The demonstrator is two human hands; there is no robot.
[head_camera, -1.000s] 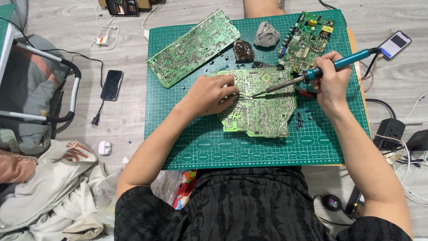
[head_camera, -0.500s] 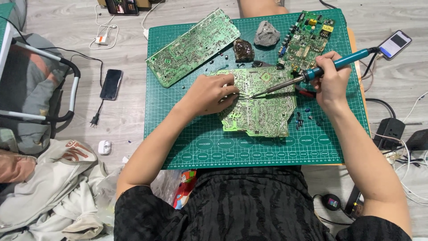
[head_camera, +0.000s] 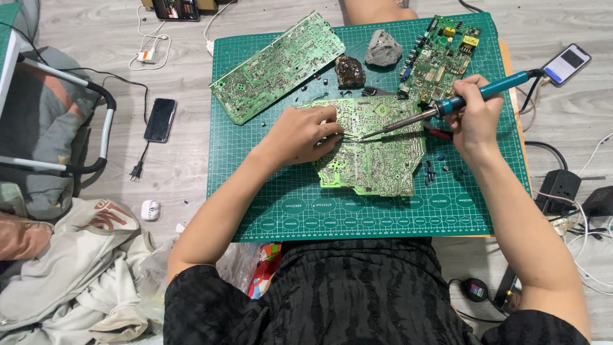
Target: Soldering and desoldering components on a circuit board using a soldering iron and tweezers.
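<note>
A green circuit board (head_camera: 383,160) lies solder side up in the middle of a green cutting mat (head_camera: 357,211). My left hand (head_camera: 300,134) rests on the board's left edge and pinches thin tweezers (head_camera: 350,136) whose tips point right. My right hand (head_camera: 476,118) grips a soldering iron with a teal handle (head_camera: 491,92). Its metal tip (head_camera: 367,137) meets the tweezers' tips on the board.
A long circuit board (head_camera: 278,64) lies at the mat's upper left, and a board with components (head_camera: 440,54) at the upper right. Two rock-like lumps (head_camera: 383,48) sit between them. Phones lie left (head_camera: 159,119) and right (head_camera: 566,64). Cables and power adapters (head_camera: 562,188) crowd the right; clothes (head_camera: 70,268) lie lower left.
</note>
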